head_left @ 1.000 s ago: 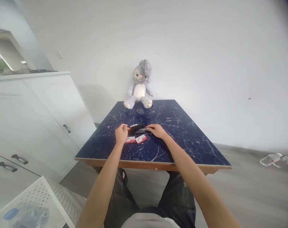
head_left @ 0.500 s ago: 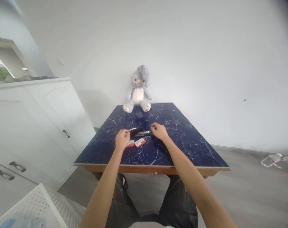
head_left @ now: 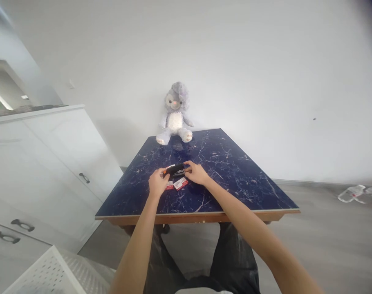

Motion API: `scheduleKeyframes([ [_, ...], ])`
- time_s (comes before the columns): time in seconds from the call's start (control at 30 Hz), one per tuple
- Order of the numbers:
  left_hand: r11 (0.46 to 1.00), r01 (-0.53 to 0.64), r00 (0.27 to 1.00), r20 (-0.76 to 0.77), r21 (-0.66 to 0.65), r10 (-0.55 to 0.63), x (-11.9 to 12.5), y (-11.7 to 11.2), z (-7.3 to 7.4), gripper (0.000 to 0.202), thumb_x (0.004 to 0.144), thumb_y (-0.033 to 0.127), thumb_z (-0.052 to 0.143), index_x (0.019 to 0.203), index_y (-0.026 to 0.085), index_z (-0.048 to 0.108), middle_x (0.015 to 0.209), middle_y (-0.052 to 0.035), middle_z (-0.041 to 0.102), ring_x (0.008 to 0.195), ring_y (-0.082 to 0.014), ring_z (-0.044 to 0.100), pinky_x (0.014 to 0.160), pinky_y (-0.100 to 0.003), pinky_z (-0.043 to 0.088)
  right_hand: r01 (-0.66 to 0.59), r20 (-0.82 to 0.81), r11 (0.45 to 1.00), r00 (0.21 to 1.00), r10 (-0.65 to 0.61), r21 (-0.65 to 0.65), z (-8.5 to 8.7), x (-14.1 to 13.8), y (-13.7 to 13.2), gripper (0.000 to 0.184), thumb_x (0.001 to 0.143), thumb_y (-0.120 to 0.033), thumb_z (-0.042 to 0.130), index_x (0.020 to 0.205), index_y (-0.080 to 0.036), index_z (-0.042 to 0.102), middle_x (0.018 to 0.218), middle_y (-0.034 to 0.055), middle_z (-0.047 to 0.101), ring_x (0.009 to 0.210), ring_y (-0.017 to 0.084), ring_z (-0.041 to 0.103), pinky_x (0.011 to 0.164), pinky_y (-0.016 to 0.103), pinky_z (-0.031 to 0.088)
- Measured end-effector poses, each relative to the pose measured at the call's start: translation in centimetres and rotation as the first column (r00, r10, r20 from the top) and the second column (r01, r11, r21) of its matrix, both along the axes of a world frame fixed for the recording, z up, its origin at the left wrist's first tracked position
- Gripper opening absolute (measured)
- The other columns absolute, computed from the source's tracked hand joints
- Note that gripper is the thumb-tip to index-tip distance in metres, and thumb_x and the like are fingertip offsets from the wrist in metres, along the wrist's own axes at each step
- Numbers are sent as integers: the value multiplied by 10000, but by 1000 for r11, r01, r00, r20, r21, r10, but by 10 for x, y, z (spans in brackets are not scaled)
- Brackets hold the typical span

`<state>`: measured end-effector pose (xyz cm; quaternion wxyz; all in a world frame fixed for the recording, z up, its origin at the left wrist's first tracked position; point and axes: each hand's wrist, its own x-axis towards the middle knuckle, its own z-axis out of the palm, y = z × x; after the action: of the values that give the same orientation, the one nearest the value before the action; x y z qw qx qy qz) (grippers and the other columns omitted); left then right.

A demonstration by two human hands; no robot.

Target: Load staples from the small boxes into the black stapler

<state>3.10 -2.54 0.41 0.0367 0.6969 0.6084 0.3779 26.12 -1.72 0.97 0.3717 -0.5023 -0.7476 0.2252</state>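
A small, dark black case (head_left: 176, 168) lies between my hands at the middle of the table, with thin silvery lines along its lower side. My left hand (head_left: 157, 181) pinches the case's left end, where a bit of orange shows by the thumb. At the right end, the fingers of my right hand (head_left: 197, 174) are closed on the case. Just below it lies a red-and-white box (head_left: 180, 183), and a second red-and-white box (head_left: 169, 185) sits partly behind my left fingers. What is inside the case is too small to make out.
A grey plush toy (head_left: 175, 118) sits at the back of the dark blue marbled table (head_left: 229, 179). White cabinets (head_left: 51, 163) stand at left, above a white perforated basket (head_left: 45, 273). Clear plastic bottles (head_left: 351, 193) lie on the floor at right.
My right hand has moved left, bringing the silvery, pen-like piece to the black case, and now grips its right end. Orange now shows at my left fingertips. The view has shifted slightly.
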Motion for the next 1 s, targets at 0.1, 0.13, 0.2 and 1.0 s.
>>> scheduleKeyframes([
  [0.1,999,47,998,47,-5,-47,-1,4,-1,258,808,276,675,1065,272,702,1039,-34,728,883,-195,687,819,-302,506,-16,-25,1000,1000,15,-25,0,4,1,525,762,-86,575,1264,-233,531,983,10,766,910,169,724,873,271,520],
  [0.13,998,63,997,52,-1,-63,-1,5,-1,264,803,275,682,1066,271,704,1039,-34,729,880,-193,687,821,-303,508,-9,-27,999,1000,8,-31,-1,6,2,520,759,-78,561,1254,-237,534,983,7,765,902,168,723,862,268,521],
  [0.2,995,98,993,58,0,-98,4,5,1,289,788,278,704,1077,259,706,1021,-37,734,846,-188,688,814,-305,515,32,-28,998,999,-34,-46,-2,9,5,504,758,-69,538,1231,-243,539,981,4,764,899,173,720,859,274,519],
  [1.0,851,457,881,4,-260,-472,3,-45,11,354,851,279,614,1199,265,677,1277,-97,636,947,-227,672,833,-366,550,284,48,953,959,-280,-104,16,38,-23,490,957,-598,426,1193,-200,586,1087,113,698,989,256,660,847,333,468],
])
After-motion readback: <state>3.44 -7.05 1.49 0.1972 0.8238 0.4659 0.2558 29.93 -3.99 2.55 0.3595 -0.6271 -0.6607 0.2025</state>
